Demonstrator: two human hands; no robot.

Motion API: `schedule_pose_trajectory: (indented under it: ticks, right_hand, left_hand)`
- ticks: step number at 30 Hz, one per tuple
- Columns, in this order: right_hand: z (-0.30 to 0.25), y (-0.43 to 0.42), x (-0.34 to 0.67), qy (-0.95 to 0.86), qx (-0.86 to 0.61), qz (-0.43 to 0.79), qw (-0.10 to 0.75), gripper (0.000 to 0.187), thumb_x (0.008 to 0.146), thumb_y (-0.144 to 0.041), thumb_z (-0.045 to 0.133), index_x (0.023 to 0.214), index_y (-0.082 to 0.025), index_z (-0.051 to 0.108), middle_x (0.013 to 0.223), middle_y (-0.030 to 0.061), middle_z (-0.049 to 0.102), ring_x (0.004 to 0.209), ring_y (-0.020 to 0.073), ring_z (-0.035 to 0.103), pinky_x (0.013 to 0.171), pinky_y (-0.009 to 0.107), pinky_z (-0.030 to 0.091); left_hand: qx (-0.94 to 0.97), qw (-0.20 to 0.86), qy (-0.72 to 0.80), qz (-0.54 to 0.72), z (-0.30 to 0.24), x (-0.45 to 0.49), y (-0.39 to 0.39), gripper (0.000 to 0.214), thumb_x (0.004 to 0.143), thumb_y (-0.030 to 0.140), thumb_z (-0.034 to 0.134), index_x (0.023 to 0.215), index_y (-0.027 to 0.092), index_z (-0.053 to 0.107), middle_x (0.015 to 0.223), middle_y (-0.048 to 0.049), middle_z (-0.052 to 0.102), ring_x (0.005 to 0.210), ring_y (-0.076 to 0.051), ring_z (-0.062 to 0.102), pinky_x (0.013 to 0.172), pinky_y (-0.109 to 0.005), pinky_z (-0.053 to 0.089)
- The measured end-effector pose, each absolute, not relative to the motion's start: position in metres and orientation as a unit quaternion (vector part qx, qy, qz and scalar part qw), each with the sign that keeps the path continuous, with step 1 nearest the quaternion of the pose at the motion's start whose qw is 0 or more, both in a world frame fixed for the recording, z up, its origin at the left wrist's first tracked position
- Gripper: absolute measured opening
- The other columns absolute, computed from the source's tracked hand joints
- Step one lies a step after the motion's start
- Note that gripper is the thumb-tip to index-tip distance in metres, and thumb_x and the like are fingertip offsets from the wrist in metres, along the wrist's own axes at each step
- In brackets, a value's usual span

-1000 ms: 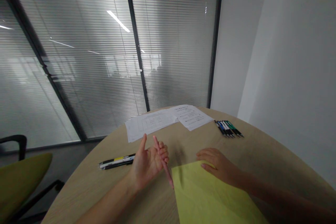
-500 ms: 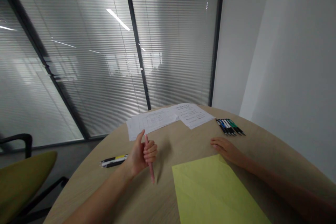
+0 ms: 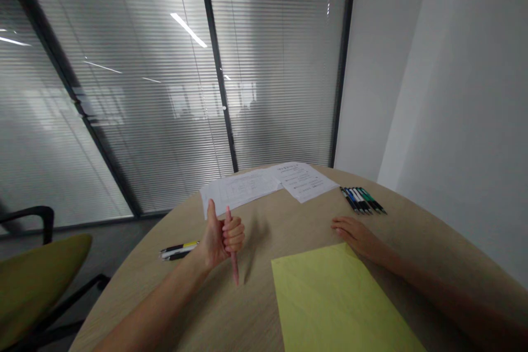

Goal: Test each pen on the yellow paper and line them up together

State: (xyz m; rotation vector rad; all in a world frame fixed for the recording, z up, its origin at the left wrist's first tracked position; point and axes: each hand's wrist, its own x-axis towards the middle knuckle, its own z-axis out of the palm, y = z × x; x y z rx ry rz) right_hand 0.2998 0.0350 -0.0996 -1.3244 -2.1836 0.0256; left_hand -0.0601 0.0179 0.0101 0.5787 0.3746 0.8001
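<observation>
Steeper than a moment ago, the pink pen (image 3: 235, 267) stands nearly upright in the left hand (image 3: 218, 239), its lower tip pointing down toward the table (image 3: 264, 225) and its top end rising just beside the raised thumb. Curled fingers (image 3: 233, 234) close around the shaft, gripping it, with the hand held above the wood; whether the tip touches the table is hard to tell. The right hand (image 3: 357, 235) rests on the table, fingers together and slightly curved, just beside the top corner of the yellow sheet (image 3: 338, 297). Farther along the table lie two printed sheets (image 3: 268, 184) with overlapping edges, a row of pens (image 3: 362, 199) near the far edge, and a small bunch of pens (image 3: 178, 251) left of the left hand. An olive chair (image 3: 28, 275) stands beyond the table's edge, before a glass partition with blinds (image 3: 144, 93).
</observation>
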Motion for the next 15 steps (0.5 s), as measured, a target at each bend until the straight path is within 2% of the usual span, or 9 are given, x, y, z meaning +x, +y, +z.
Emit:
schedule_pose_trajectory:
  ticks: [3, 7, 11, 15]
  right_hand:
    - [-0.0999, 0.0347, 0.2994, -0.819, -0.493, 0.008, 0.295, 0.035, 0.085, -0.033, 0.032, 0.095, -0.017, 0.062, 0.105, 0.0098, 0.06, 0.1, 0.0198, 0.052, 0.09, 0.038, 0.038]
    - [-0.0997, 0.0345, 0.2993, -0.819, -0.49, 0.005, 0.298, 0.034, 0.085, -0.032, 0.033, 0.095, -0.017, 0.062, 0.104, 0.0098, 0.06, 0.099, 0.02, 0.052, 0.09, 0.038, 0.038]
    - [-0.1001, 0.0347, 0.3, -0.82, -0.492, 0.005, 0.292, 0.034, 0.085, -0.032, 0.033, 0.096, -0.017, 0.062, 0.104, 0.0098, 0.06, 0.1, 0.0204, 0.052, 0.09, 0.039, 0.038]
    - [-0.1002, 0.0344, 0.3001, -0.818, -0.493, 0.008, 0.297, 0.033, 0.085, -0.032, 0.034, 0.097, -0.018, 0.061, 0.106, 0.0095, 0.06, 0.101, 0.02, 0.051, 0.091, 0.038, 0.038]
  left_hand:
    - [0.278, 0.868, 0.169, 0.375, 0.0089, -0.0617, 0.0201, 0.064, 0.058, 0.078, 0.037, 0.043, 0.02, 0.014, 0.039, 0.0108, 0.012, 0.033, -0.002, 0.009, 0.027, -0.014, 0.023]
    - [0.282, 0.867, 0.175, 0.371, 0.0098, -0.0624, 0.0215, 0.061, 0.063, 0.071, 0.041, 0.043, 0.02, 0.015, 0.039, 0.0105, 0.012, 0.032, -0.003, 0.01, 0.027, -0.014, 0.023]
    - [0.287, 0.862, 0.182, 0.377, 0.0106, -0.0633, 0.0218, 0.054, 0.07, 0.052, 0.047, 0.042, 0.02, 0.015, 0.039, 0.0104, 0.011, 0.032, -0.004, 0.01, 0.027, -0.014, 0.024]
    - [0.301, 0.854, 0.186, 0.381, 0.0093, -0.0656, 0.0231, 0.046, 0.069, 0.036, 0.049, 0.042, 0.02, 0.015, 0.039, 0.0103, 0.011, 0.032, -0.004, 0.009, 0.027, -0.014, 0.024]
